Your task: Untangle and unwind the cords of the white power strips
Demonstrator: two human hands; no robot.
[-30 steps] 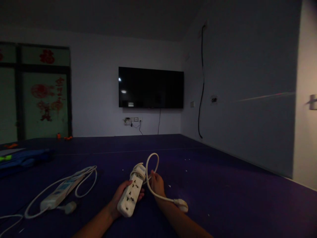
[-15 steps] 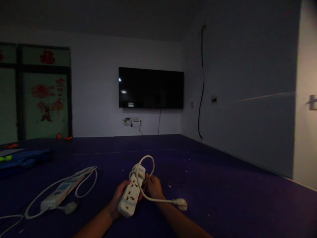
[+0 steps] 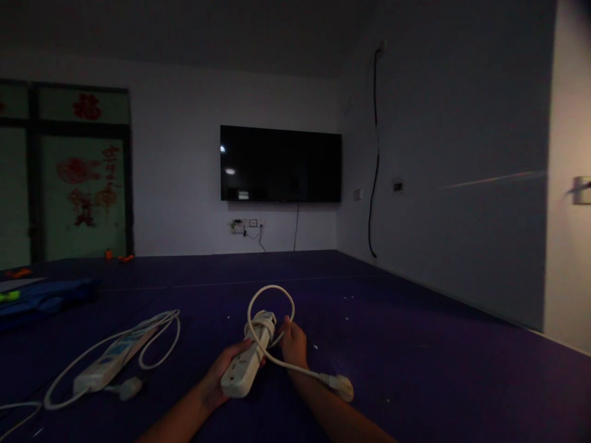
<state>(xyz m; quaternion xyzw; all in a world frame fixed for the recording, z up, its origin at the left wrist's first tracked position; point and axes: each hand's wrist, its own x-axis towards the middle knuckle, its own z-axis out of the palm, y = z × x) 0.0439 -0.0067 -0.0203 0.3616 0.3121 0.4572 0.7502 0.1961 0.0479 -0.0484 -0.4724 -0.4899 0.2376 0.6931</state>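
Note:
A white power strip (image 3: 244, 370) is gripped from its left side by my left hand (image 3: 226, 366), thumb on top near the middle. Its white power cord (image 3: 264, 323) is wrapped around the far end, and a loose loop rises above it. My right hand (image 3: 293, 344), to the right of the strip, is closed on the cord with thumb and fingers pinched together. From the loop the cord runs down across the strip and over my right wrist to a white plug (image 3: 342, 388), which hangs at the right.
On the purple floor surface (image 3: 415, 369), a second white power strip (image 3: 99, 370) lies at left with its cord looped. Blue cloth (image 3: 50, 295) is farther left. A television (image 3: 281, 165) hangs on the back wall, and a black cable (image 3: 376, 166) runs down the right wall.
My right hand has moved slightly right and away from the strip, drawing the cord loop wider. The strip has tilted, its near end rising a little. The plug has shifted slightly right and down.

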